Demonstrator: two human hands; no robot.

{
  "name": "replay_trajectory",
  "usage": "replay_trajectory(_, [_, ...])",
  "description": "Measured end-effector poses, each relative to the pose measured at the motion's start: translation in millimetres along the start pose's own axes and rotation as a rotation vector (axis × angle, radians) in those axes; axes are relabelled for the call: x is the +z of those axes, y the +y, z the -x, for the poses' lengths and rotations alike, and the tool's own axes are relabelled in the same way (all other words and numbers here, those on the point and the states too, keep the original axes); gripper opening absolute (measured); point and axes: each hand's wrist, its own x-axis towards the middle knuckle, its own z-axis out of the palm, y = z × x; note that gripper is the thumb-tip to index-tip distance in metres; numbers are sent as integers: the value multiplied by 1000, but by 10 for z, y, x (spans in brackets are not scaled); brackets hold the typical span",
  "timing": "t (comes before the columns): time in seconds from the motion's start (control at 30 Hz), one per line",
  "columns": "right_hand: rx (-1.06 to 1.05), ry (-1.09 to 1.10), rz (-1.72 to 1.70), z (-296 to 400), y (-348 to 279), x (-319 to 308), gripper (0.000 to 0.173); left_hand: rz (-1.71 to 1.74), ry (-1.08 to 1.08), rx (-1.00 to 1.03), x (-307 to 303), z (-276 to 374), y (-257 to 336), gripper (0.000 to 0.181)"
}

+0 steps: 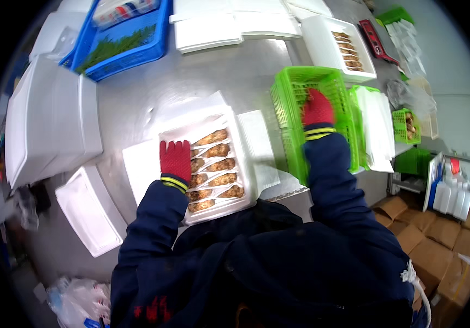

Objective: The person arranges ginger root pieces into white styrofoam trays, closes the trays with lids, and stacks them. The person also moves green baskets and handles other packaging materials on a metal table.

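Observation:
In front of me lies a white foam box with two columns of brown mushrooms, which look like matsutake, set between strips of white paper. My left hand, in a red knitted glove, is palm down over the box's left side; its palm and whatever is under it are hidden. Farther right, my right hand, gloved alike, reaches into a green plastic basket. Its fingers are blurred and partly hidden, so whether they hold anything is unclear. White paper sheets lie between box and basket.
Stacked foam boxes stand left, with another foam box nearer me. A blue crate holds green fern leaves. Behind the basket sits a filled foam box. Cardboard boxes lie low at right.

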Motion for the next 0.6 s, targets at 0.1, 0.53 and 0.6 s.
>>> replay_trajectory(0.1, [347,-220,213,-26,1354,131,45,6,164,74,148,-25,-8,37])
replay_trajectory(0.53, [-514,-405,-440,325,-1800,205,32,-38,63,-97,166,168,73,34])
replay_trajectory(0.6, [-583,-471,-337,440,-2148,832,23,-66,1,-120,163,184,89,36])
